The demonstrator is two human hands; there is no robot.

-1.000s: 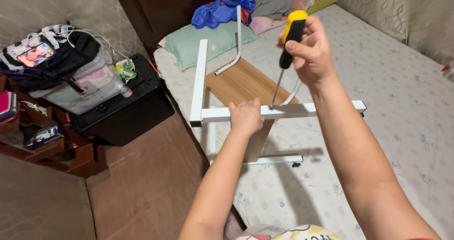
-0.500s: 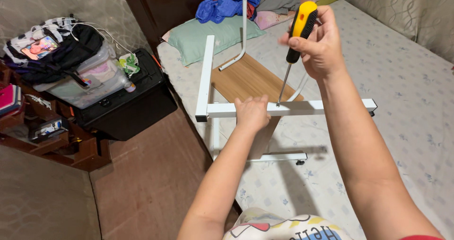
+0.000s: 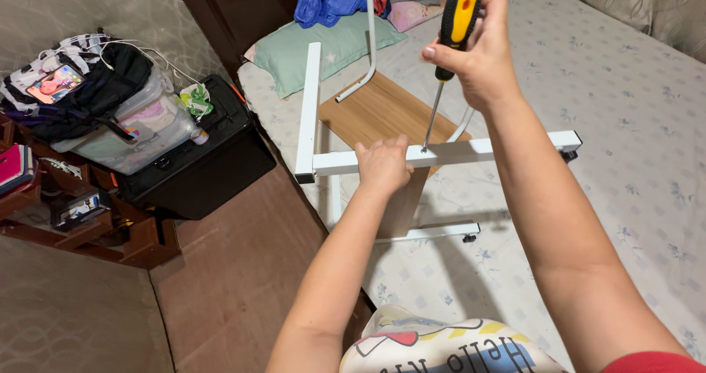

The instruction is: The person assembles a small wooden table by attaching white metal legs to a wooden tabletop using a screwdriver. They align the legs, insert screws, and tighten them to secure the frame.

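Right hand (image 3: 482, 49) is wrapped tight around a yellow-and-black-handled screwdriver (image 3: 450, 53), tip down on the white metal crossbar (image 3: 471, 152) of a small table frame lying on the patterned bed sheet (image 3: 625, 123). Left hand (image 3: 382, 165) grips that bar, fingers curled over it. The wooden tabletop panel (image 3: 375, 112) looks attached already; I'd guess this screw isn't done. A green pillow (image 3: 327, 49) and black case (image 3: 213, 152) sit nearby, nothing blocking.
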